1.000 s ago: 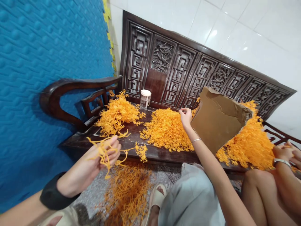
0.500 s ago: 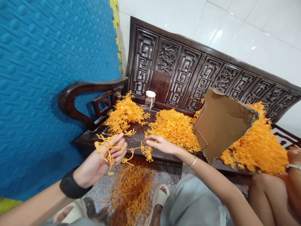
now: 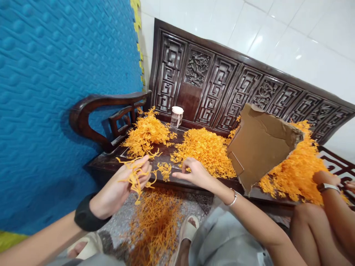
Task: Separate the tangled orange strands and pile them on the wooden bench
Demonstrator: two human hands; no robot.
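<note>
My left hand [image 3: 135, 177] is closed around several thin, branching orange plastic stems [image 3: 135, 181], whose ends stick out over the back of the hand and past the fingertips. A small orange cluster [image 3: 165, 170] hangs just beyond those fingers, seemingly on one of the stems; the join is hard to make out. To its right, my right hand [image 3: 192, 173] has thumb and fingers apart with nothing visible between them. It is in front of a middle heap of small orange plastic pieces [image 3: 205, 147]. Another orange heap [image 3: 146, 133] lies behind my left hand.
Everything lies on a dark carved wooden bench [image 3: 191, 107]. A lidded clear cup [image 3: 176, 117] stands near the backrest. A cardboard sheet [image 3: 263, 144] leans before a large orange pile [image 3: 302, 173], where another person's hand [image 3: 327, 179] reaches in. Orange stems [image 3: 155, 229] cover the floor.
My right hand has drawn back rightward from the small cluster, its thumb and fingers spreading. The left hand and its stems shifted slightly right. The other person's hand moved left into the large pile.
</note>
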